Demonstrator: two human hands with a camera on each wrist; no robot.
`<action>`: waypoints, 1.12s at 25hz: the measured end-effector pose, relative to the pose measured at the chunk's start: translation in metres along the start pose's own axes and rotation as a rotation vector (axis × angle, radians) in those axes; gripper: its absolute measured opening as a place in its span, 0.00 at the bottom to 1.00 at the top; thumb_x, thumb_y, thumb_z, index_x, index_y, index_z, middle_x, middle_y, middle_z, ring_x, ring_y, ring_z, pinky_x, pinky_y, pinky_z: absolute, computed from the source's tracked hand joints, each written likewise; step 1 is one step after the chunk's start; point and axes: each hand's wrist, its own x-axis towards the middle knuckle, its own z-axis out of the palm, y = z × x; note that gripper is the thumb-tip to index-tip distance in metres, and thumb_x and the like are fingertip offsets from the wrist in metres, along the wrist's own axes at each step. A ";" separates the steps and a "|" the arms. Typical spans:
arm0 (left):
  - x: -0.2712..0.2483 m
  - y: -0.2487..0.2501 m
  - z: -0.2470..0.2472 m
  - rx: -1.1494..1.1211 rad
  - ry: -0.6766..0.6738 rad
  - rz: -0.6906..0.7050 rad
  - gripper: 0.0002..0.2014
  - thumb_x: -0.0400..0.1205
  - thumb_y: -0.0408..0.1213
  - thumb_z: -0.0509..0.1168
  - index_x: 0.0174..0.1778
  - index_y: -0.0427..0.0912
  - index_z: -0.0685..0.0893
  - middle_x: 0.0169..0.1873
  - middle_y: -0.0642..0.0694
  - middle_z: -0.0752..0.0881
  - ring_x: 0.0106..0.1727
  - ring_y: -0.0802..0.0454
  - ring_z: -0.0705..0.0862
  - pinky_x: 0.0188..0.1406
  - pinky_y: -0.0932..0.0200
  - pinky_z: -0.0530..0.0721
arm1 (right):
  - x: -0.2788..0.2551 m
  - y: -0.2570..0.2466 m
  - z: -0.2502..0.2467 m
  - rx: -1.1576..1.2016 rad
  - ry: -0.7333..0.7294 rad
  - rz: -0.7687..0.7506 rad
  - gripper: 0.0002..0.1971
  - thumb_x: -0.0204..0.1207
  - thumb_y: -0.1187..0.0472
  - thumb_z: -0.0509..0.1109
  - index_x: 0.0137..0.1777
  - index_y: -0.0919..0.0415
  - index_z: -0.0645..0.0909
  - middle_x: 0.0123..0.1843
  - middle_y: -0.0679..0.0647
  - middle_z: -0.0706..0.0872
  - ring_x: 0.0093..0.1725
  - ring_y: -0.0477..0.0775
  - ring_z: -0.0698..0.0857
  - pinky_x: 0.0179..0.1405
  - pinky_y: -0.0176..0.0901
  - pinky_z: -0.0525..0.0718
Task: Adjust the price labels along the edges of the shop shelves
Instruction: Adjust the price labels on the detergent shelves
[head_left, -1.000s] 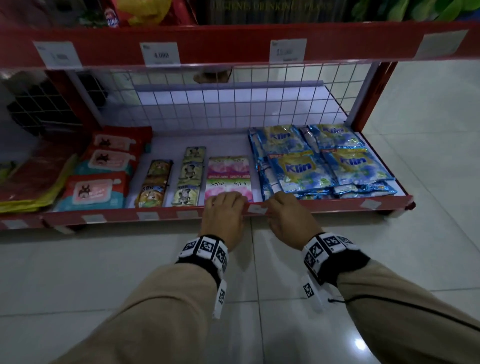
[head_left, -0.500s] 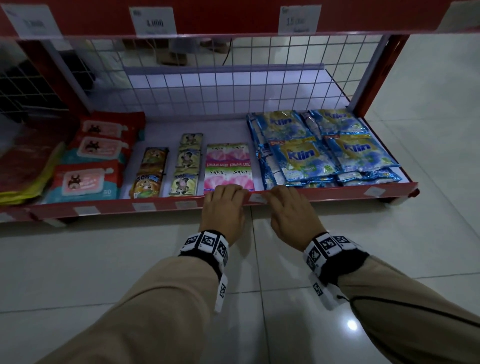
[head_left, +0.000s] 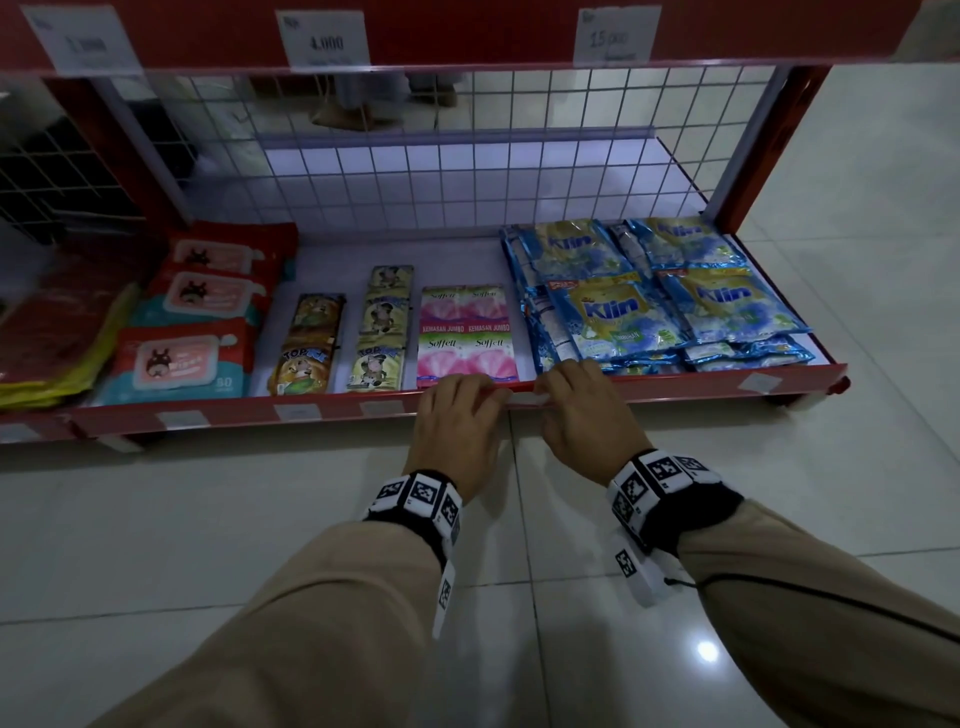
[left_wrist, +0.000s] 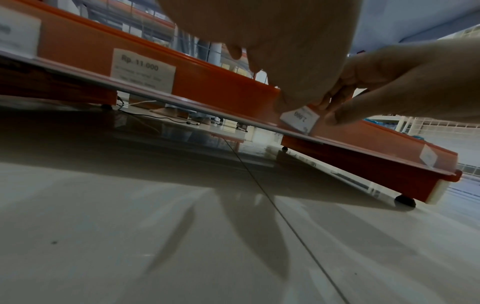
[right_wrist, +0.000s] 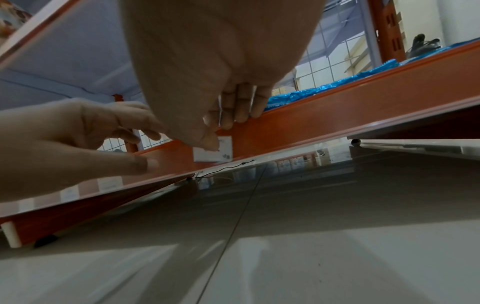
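A small white price label (head_left: 524, 399) sits tilted on the red front rail (head_left: 675, 382) of the bottom shelf, between my two hands. My right hand (head_left: 582, 415) pinches it: the thumb (right_wrist: 207, 142) presses on the label (right_wrist: 215, 153) and the fingers (right_wrist: 241, 111) hook over the rail's top. My left hand (head_left: 460, 415) grips the rail just left of the label, its thumb (right_wrist: 145, 164) flat on the rail face, a short gap away. In the left wrist view the label (left_wrist: 300, 119) reads upside down.
More labels sit along the rail: two straight ones (head_left: 297, 412) (head_left: 182, 418) to the left and a tilted one (head_left: 759, 382) near the right end. Sachets, wipes packs and blue Klin bags (head_left: 618, 317) fill the shelf. The upper shelf edge carries larger labels (head_left: 324, 39). Below is tiled floor (head_left: 260, 545).
Both hands stay at the same spot on the rail, on either side of the label. The head view has dipped, so the upper shelf sits higher in frame.
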 end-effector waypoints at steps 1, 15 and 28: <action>0.002 0.001 0.000 -0.019 -0.015 -0.005 0.22 0.68 0.32 0.68 0.60 0.43 0.84 0.57 0.42 0.82 0.60 0.38 0.78 0.56 0.46 0.76 | 0.001 0.001 0.001 0.031 0.029 -0.018 0.15 0.71 0.67 0.67 0.59 0.67 0.80 0.52 0.63 0.82 0.53 0.65 0.77 0.54 0.56 0.77; 0.011 0.000 0.003 0.018 -0.160 -0.089 0.20 0.77 0.37 0.59 0.66 0.49 0.78 0.60 0.47 0.77 0.62 0.45 0.73 0.61 0.49 0.64 | 0.015 -0.005 0.008 0.021 -0.078 0.019 0.12 0.77 0.60 0.64 0.58 0.60 0.80 0.55 0.60 0.79 0.57 0.62 0.74 0.52 0.54 0.76; 0.021 -0.008 0.001 -0.277 -0.018 -0.179 0.11 0.85 0.45 0.58 0.58 0.45 0.80 0.46 0.45 0.87 0.49 0.43 0.81 0.51 0.49 0.75 | 0.025 -0.017 -0.007 1.142 0.043 0.407 0.14 0.72 0.75 0.73 0.56 0.68 0.78 0.46 0.64 0.85 0.40 0.51 0.86 0.42 0.36 0.87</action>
